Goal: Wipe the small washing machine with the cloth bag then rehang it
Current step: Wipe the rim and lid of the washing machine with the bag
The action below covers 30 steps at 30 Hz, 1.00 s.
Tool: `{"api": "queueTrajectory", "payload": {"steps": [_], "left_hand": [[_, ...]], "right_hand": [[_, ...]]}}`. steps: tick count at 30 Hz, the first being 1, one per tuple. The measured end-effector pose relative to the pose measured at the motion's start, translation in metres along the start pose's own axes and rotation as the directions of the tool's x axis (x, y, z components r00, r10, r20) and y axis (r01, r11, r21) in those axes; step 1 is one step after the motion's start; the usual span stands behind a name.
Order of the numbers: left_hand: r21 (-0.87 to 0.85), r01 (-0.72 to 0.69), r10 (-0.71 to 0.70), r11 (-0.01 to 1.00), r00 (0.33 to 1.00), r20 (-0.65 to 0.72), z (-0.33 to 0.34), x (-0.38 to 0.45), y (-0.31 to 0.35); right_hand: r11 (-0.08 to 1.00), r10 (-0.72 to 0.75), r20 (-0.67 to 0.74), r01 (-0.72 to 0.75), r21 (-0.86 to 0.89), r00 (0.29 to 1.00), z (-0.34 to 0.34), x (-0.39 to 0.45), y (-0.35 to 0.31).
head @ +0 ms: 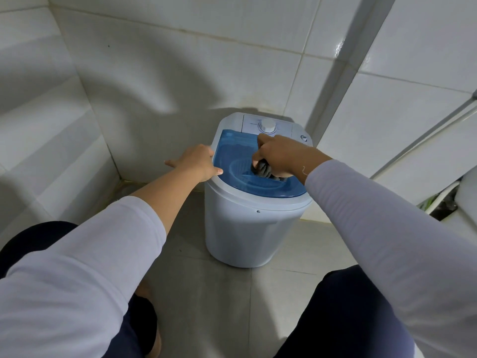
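The small washing machine stands on the tiled floor in a corner of white tiled walls, a white tub with a translucent blue lid and a control panel at its 12 o'clock edge, where a white dial sits; the right hand is curled tight around the cloth bag, a dark grey bunched wad pressed against the lid just right of its centre, knuckles reaching toward the dial; the left hand lies flat with fingers spread on the machine's rim at 9 o'clock, thumb resting on the lid's edge, gripping nothing; both forearms wear pale long sleeves; dark-trousered knees show at 7 and 5 o'clock; a white pipe slants along the wall at 3 o'clock.
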State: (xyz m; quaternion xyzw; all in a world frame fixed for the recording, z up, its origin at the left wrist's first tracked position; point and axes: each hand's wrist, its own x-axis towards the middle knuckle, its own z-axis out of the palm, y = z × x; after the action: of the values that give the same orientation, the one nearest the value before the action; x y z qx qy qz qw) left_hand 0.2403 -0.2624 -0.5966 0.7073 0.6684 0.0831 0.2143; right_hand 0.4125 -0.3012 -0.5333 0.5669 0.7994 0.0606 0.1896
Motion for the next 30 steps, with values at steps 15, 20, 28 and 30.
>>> {"api": "queueTrajectory", "payload": {"steps": [15,20,28,30], "left_hand": [[0.039,-0.016,0.016,0.999,1.0,-0.009,0.0,-0.005,-0.002],[0.042,-0.017,0.018,0.999,1.0,-0.017,-0.001,-0.007,-0.001],[0.047,-0.013,0.012,0.999,1.0,0.002,-0.003,-0.008,-0.002],[0.025,-0.017,0.017,1.0,1.0,0.014,-0.004,-0.007,-0.004]], "right_hand": [[0.994,0.01,-0.01,-0.008,0.113,1.0,0.016,0.011,-0.014],[0.968,0.094,-0.03,-0.084,0.235,0.995,0.022,0.004,-0.003],[0.927,0.187,0.016,-0.182,0.327,0.982,0.012,-0.013,0.006],[0.916,0.202,0.023,-0.197,0.35,0.979,0.001,-0.015,0.005]]}}
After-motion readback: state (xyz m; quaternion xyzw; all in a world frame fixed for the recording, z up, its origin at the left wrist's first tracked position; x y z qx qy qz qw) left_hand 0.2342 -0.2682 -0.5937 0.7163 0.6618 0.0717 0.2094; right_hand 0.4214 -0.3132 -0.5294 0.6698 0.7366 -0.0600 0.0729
